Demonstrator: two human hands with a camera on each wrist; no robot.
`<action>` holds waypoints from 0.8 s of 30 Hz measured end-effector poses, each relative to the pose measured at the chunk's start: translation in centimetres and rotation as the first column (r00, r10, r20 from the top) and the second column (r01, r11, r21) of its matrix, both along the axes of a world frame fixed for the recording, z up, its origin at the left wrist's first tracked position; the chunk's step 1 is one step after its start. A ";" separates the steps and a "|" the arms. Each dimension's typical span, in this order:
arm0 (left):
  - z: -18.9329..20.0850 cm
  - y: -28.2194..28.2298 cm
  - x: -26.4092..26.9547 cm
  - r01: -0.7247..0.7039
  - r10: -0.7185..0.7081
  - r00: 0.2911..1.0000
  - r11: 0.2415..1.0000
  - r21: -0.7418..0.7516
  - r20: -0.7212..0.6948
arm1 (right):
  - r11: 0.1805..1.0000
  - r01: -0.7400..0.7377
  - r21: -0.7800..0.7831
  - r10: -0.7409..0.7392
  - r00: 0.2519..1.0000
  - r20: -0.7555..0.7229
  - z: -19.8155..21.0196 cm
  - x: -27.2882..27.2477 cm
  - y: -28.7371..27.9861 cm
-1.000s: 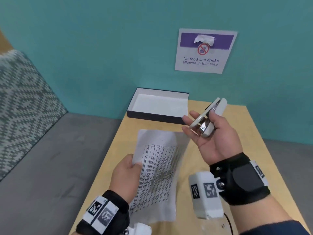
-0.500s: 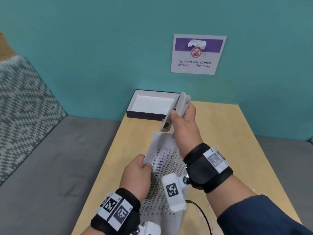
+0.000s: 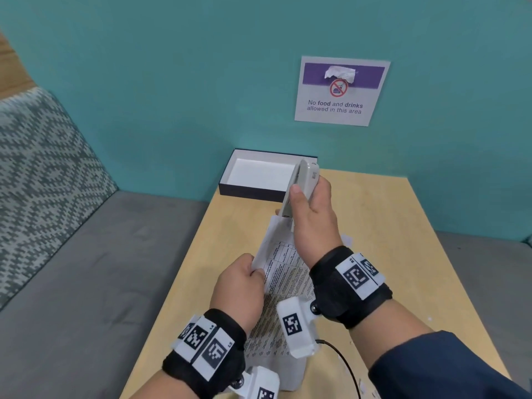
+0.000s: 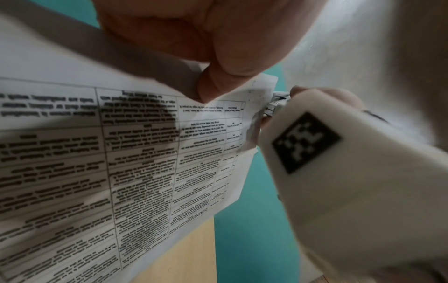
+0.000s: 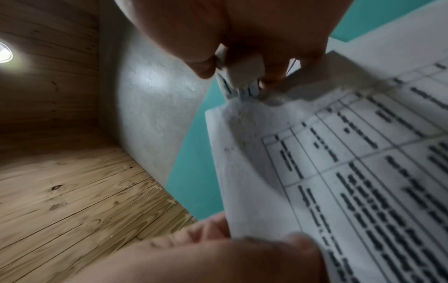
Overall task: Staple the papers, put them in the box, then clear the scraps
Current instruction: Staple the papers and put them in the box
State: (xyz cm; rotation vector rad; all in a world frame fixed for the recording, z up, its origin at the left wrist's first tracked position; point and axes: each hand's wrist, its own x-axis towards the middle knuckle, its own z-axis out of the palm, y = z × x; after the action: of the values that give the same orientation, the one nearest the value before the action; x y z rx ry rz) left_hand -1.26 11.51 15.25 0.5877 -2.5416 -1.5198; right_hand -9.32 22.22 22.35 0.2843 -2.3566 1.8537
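My left hand (image 3: 241, 279) pinches the left edge of the printed papers (image 3: 283, 272) and lifts them off the wooden table (image 3: 403, 254). My right hand (image 3: 309, 214) grips a beige stapler (image 3: 302, 180), nose down at the papers' top corner. In the right wrist view the stapler (image 5: 242, 84) mouth meets the papers (image 5: 339, 172) at that corner. In the left wrist view, thumb and finger of the left hand (image 4: 213, 76) pinch the papers (image 4: 121, 153). An open dark box (image 3: 259, 177) with a white inside stands at the table's far edge.
A teal wall carries a sign (image 3: 341, 90) behind the table. A grey couch (image 3: 86, 269) with a patterned cushion (image 3: 43, 162) lies to the left. A black cable (image 3: 345, 367) runs from the right wrist camera. Small white scraps (image 3: 347, 240) lie right of the papers.
My right hand turned over and brought the stapler down from a palm-up hold to the papers' top corner. My left hand raised the papers slightly toward it.
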 end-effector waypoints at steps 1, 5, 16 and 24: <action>0.1 0.1 0.0 0.005 -0.005 1.000 1.000 -0.016 -0.008 | 0.999 0.034 -0.004 -0.034 0.999 -0.019 -0.1 0.0 -0.1; 0.3 0.6 0.2 0.040 -0.041 0.999 0.997 -0.064 -0.022 | 0.986 0.155 -0.055 -0.158 0.986 -0.055 -0.7 -0.1 -0.6; 0.6 0.6 0.1 0.089 -0.090 0.996 0.993 -0.077 -0.016 | 0.949 0.244 -0.199 -0.258 0.965 -0.051 -1.6 -1.1 -0.9; 0.4 0.5 -0.2 0.146 -0.146 0.989 0.989 0.018 0.006 | 0.944 0.290 -0.158 -0.314 0.936 -0.157 -1.1 -1.1 -0.5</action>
State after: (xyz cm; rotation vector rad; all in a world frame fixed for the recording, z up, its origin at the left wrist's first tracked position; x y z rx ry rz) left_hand -1.50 12.05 15.61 0.4181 -2.6321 -1.5888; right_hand -10.40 21.69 21.29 0.0641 -2.0158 1.7455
